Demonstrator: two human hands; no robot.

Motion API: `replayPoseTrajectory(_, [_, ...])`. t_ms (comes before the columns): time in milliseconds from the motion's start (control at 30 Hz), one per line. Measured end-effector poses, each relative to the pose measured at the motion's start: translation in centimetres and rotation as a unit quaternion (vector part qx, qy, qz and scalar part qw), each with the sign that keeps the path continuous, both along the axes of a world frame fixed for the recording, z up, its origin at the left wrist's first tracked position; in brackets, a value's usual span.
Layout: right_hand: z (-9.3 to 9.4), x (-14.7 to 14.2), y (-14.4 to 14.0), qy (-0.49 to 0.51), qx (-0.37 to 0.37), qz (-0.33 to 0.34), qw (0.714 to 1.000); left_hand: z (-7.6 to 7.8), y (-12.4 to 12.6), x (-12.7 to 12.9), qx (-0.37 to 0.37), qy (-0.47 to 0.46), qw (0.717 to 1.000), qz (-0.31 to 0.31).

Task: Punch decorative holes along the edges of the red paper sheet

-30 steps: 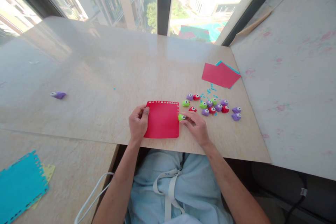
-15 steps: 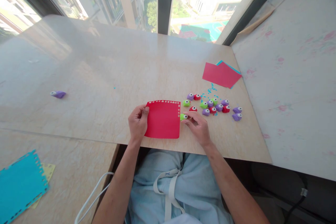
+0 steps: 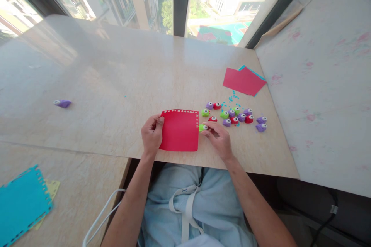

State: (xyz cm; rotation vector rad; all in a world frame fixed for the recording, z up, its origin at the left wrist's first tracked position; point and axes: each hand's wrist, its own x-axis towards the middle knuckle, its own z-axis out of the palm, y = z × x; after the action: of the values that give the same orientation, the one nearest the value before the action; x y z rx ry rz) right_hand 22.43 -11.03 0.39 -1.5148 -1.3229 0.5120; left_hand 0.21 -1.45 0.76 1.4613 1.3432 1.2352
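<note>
My left hand pinches the left edge of a red sheet of paper, thumb on top. Small punched shapes line the paper's top edge and the upper part of its right edge. At that right edge, my right hand has its thumb and fingers closed round a green craft punch with a white eye-like spot. The punch touches the paper just below the lowest hole I can see. Close by, beyond the right hand, lie a red punch and another green punch.
Several purple, red and green punches cluster at the right among blue paper bits. Behind them lie red and blue sheets. A purple punch sits far left. Punched blue paper over yellow paper lies lower left, near a white cable.
The view has shifted very slightly. Both hands keep their hold on the paper and the green punch, with almost no movement.
</note>
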Motion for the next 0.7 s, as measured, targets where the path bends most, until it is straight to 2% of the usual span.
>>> replayPoseTrajectory(700, [-0.24, 0.26, -0.08, -0.017, -0.005, 0.013, 1.000, 0.03, -0.03, -0.03, -0.007, 0.004, 1.000, 0.005])
